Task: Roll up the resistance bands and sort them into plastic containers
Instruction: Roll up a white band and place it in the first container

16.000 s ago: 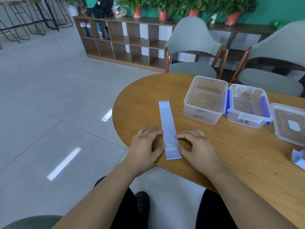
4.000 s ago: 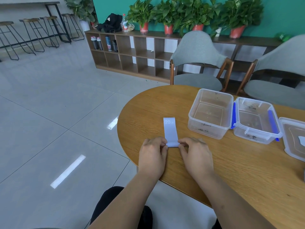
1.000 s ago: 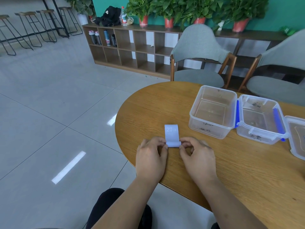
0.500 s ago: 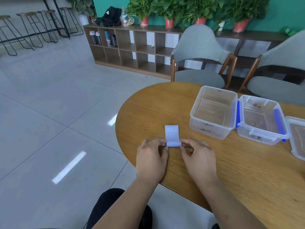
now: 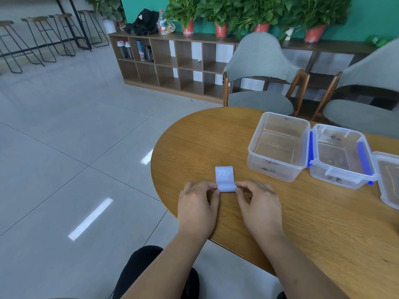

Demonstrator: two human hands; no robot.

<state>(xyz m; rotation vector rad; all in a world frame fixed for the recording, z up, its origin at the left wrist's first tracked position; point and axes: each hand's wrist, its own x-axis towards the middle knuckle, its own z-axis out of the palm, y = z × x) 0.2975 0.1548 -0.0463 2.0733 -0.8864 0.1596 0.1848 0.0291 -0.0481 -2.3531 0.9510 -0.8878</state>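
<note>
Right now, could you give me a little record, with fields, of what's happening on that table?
item: resistance band, pale blue, marked 20 LB, mostly rolled, short flat tail
left hand: pinches the roll's left end
right hand: pinches the roll's right end
plain container: clear, open, no band inside
blue-clipped container: beside it, open, no band inside
surface: wooden table

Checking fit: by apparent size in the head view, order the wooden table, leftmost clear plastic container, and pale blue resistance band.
1. Oval wooden table.
2. Leftmost clear plastic container.
3. Pale blue resistance band, partly rolled, clearly smallest.
</note>
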